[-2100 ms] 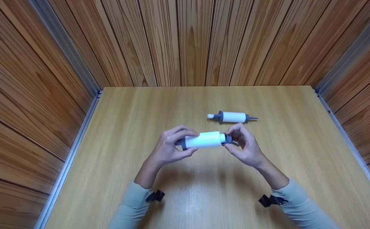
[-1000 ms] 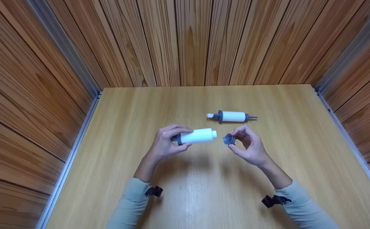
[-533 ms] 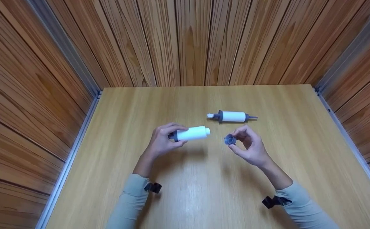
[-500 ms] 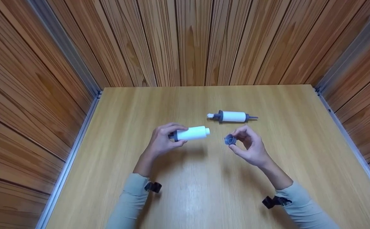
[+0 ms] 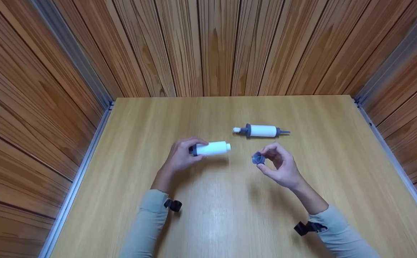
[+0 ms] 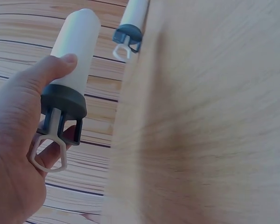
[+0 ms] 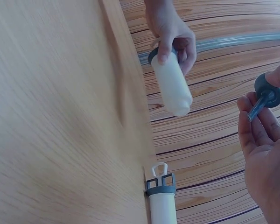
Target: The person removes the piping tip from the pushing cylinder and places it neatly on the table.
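My left hand (image 5: 182,154) grips a large white syringe (image 5: 212,148) by its dark grey collar end. The left wrist view shows the thumb on its barrel (image 6: 79,49) and a white ring handle (image 6: 49,154) sticking out behind the collar. The barrel's narrower white tip points right, uncovered. Right of that tip and apart from it, my right hand (image 5: 282,168) pinches a dark grey nozzle cap (image 5: 258,158) between thumb and fingers, its hollow side turned toward the barrel. The cap's thin spout (image 7: 258,108) shows in the right wrist view.
Behind the hands, a second white syringe (image 5: 263,131) lies on the wooden table (image 5: 151,118), its thin grey nozzle pointing right. Wood-panelled walls (image 5: 215,46) stand at the back and both sides, with grey metal rails (image 5: 79,175) along the side edges.
The nozzle cap has come off the barrel's tip. My left hand has drawn the syringe left and slightly away, widening the gap; my right hand stays nearly in place.
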{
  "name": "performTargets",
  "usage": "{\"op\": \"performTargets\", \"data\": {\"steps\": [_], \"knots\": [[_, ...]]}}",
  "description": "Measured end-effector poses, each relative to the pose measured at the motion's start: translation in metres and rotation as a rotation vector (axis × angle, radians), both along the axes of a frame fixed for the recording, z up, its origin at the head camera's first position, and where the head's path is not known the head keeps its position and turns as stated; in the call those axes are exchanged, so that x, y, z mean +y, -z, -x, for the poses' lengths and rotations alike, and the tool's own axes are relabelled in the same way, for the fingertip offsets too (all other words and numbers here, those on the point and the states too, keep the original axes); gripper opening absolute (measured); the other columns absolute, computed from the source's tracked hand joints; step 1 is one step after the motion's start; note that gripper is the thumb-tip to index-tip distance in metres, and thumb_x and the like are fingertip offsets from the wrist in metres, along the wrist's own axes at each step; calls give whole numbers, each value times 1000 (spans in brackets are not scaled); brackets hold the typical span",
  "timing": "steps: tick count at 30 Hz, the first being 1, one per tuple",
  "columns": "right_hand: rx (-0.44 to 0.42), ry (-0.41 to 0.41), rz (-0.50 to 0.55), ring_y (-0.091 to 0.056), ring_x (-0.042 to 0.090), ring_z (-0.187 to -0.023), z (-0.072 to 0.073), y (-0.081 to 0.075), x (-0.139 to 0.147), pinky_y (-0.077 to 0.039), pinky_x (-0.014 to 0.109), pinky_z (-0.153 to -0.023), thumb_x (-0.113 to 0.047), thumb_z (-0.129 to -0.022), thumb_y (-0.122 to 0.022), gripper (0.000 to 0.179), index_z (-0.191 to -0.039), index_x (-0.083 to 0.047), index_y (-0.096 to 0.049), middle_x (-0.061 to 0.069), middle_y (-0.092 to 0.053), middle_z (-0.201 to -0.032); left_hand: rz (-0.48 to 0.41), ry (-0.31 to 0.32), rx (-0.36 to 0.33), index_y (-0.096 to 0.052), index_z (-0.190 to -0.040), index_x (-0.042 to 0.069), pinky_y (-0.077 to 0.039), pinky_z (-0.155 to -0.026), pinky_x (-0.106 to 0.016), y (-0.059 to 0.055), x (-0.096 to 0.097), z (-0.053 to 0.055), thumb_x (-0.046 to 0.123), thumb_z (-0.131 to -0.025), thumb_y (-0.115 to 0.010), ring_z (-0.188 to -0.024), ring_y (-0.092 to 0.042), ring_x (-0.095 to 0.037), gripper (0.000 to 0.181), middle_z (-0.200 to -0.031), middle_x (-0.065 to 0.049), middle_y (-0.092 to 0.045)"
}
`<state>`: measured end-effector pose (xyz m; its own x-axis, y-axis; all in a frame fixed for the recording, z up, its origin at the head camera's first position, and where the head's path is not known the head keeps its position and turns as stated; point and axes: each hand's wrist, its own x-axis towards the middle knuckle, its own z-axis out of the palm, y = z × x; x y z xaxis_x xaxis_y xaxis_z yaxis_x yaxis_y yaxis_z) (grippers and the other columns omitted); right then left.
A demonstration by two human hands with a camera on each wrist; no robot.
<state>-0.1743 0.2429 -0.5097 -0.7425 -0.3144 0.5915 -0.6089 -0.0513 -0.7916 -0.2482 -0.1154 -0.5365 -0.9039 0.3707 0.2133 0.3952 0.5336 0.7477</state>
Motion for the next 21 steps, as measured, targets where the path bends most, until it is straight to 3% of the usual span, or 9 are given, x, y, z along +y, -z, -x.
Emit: {"op": "performTargets", "data": {"steps": [13, 21], "knots": [[35, -35, 18, -78, 6, -119, 1, 3, -1, -63, 20, -104, 36, -80, -66, 43, -118, 24, -50, -5, -77, -125, 101, -58, -108, -81, -130, 24, -54, -122, -60, 16, -1, 14, 16, -96, -92, -135, -71, -34, 37, -144, -5, -78], [17, -27, 6, -76, 3, -116, 1, 5, 0, -62, 19, -103, 36, -81, -66, 41, -117, 23, -51, -8, -76, -123, 124, -75, -100, -81, -128, 20, -55, -120, -59, 25, -1, 20, 13, -94, -92, -134, -72, -33, 36, -141, -7, -79]]}}
